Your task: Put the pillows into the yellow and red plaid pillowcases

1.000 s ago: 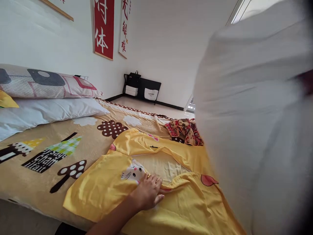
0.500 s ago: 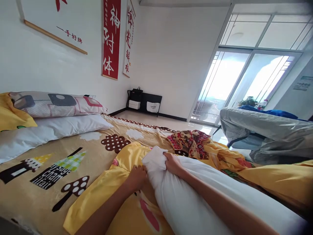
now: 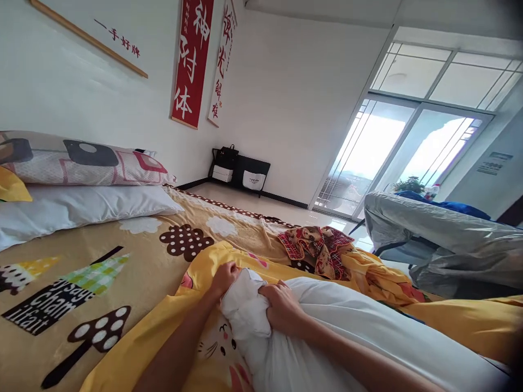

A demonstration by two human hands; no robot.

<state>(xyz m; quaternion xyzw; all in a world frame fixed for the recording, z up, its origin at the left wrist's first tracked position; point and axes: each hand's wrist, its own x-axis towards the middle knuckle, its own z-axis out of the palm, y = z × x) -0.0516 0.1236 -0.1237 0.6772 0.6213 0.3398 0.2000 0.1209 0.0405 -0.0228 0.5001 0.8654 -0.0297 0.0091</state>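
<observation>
A white pillow (image 3: 347,337) lies lengthwise on the bed in front of me, on a yellow cartoon-print pillowcase (image 3: 196,332). My right hand (image 3: 281,307) is closed around the bunched far corner of the pillow. My left hand (image 3: 224,276) is closed on the yellow pillowcase's edge right beside that corner. The pillow's near end runs out of view at the bottom right.
The bed (image 3: 102,256) has a tan blanket with tree and mushroom prints. Stacked pillows (image 3: 81,179) lie at the left by the wall. A red plaid cloth (image 3: 318,247) is bunched beyond the pillowcase. A grey covered object (image 3: 441,239) stands at the right near glass doors (image 3: 392,158).
The white pillow came down from the right onto the yellow pillowcase. My left hand went from lying flat on the pillowcase to gripping its edge. My right hand pushed the pillow's corner slightly left.
</observation>
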